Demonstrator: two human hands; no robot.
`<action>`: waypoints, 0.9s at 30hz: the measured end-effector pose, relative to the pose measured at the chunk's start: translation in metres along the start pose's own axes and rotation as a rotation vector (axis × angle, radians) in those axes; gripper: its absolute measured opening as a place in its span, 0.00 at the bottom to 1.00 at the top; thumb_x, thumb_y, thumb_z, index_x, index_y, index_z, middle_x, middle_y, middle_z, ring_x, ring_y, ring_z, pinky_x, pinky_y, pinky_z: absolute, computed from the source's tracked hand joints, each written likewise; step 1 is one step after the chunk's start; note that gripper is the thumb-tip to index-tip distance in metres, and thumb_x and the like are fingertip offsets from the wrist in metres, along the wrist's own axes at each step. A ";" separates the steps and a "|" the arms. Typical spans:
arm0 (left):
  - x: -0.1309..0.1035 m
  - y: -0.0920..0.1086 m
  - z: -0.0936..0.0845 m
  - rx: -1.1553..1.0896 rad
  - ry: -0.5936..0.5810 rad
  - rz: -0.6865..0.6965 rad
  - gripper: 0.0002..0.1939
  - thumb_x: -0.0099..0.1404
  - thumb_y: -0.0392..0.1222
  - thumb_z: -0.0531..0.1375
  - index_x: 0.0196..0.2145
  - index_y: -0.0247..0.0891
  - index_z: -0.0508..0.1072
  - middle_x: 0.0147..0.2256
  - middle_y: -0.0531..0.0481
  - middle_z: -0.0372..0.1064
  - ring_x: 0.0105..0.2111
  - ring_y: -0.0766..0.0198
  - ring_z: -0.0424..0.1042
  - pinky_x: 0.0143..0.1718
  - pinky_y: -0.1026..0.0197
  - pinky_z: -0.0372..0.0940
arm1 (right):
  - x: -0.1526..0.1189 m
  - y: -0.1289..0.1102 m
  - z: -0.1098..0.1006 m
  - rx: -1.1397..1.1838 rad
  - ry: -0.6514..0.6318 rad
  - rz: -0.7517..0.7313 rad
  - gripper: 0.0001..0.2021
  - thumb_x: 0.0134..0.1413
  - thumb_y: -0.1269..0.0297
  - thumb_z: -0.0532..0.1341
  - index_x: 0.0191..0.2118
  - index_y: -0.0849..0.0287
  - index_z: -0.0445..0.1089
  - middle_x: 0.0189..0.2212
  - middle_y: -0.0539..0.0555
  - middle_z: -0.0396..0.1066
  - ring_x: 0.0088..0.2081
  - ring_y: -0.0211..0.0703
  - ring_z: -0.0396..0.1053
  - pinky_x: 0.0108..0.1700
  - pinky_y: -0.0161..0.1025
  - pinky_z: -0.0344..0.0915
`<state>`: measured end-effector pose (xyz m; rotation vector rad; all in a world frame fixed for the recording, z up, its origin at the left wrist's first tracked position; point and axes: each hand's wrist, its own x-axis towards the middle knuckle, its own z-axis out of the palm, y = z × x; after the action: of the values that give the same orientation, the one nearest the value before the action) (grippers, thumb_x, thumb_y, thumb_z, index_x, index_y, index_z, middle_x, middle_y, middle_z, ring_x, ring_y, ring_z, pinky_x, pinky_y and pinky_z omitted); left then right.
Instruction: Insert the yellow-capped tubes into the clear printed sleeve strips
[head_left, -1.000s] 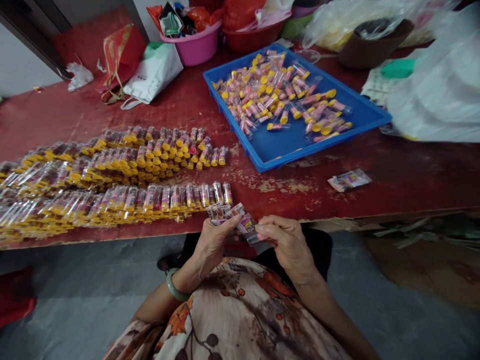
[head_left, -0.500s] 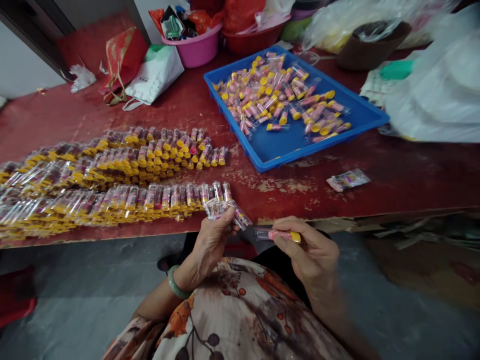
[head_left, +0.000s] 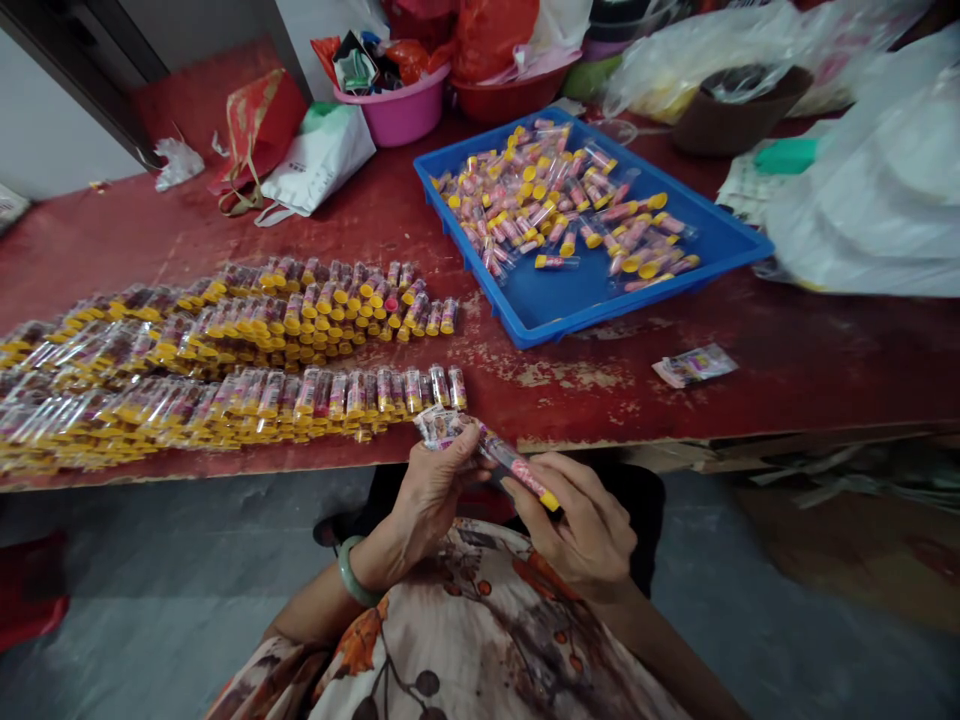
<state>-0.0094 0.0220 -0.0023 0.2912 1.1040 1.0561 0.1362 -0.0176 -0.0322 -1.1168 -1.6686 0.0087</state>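
My left hand (head_left: 429, 490) is closed on a small stack of printed labels (head_left: 437, 424), its thumb pressed on top. A clear tube with pink contents and a yellow cap (head_left: 534, 480) is pinched in the fingers of my right hand (head_left: 585, 525). It slants down to the right, and its clear end meets the labels at my left fingertips; whether a label is around it I cannot make out. Just beyond my left hand, filled yellow-capped tubes (head_left: 307, 395) lie stacked in long rows.
A blue tray (head_left: 525, 325) holds a heap of tubes. Another bundle of printed labels (head_left: 696, 365) lies on the red table (head_left: 570, 400) to the right. Behind are a pink basin (head_left: 397, 112), a white bag (head_left: 319, 165), a brown container (head_left: 739, 115) and plastic bags (head_left: 870, 200).
My right hand has moved left and slightly down, bringing the tube against the labels in my left hand. The tube has gone from level to slanted.
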 end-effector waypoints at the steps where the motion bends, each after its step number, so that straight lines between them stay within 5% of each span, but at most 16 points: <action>1: 0.000 -0.001 -0.001 0.005 0.001 0.016 0.18 0.45 0.46 0.73 0.29 0.32 0.75 0.25 0.52 0.72 0.22 0.69 0.70 0.26 0.66 0.68 | -0.002 0.001 0.001 -0.031 -0.012 -0.014 0.20 0.48 0.72 0.67 0.48 0.52 0.68 0.38 0.53 0.75 0.37 0.44 0.75 0.38 0.39 0.75; 9: -0.004 -0.001 -0.003 0.037 -0.097 0.067 0.14 0.46 0.43 0.72 0.28 0.33 0.77 0.26 0.51 0.73 0.24 0.68 0.70 0.31 0.64 0.67 | 0.003 -0.002 0.010 0.058 -0.012 -0.053 0.26 0.49 0.74 0.66 0.54 0.56 0.64 0.40 0.58 0.72 0.40 0.44 0.73 0.41 0.40 0.74; 16: -0.005 0.007 -0.006 0.082 -0.126 0.059 0.14 0.46 0.43 0.72 0.28 0.33 0.77 0.27 0.49 0.74 0.26 0.65 0.70 0.34 0.61 0.67 | 0.013 0.005 -0.010 0.324 -0.447 0.040 0.25 0.59 0.73 0.55 0.61 0.58 0.57 0.56 0.62 0.63 0.56 0.50 0.64 0.55 0.47 0.67; 27: -0.010 0.004 -0.004 0.196 -0.227 -0.037 0.18 0.40 0.43 0.74 0.30 0.33 0.79 0.26 0.49 0.74 0.25 0.65 0.70 0.30 0.62 0.66 | 0.015 0.004 -0.002 0.326 -0.111 0.284 0.22 0.48 0.70 0.65 0.51 0.55 0.67 0.46 0.57 0.67 0.38 0.43 0.69 0.41 0.45 0.70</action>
<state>-0.0160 0.0150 0.0043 0.5320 1.0044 0.8593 0.1401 -0.0067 -0.0222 -1.1059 -1.5234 0.5148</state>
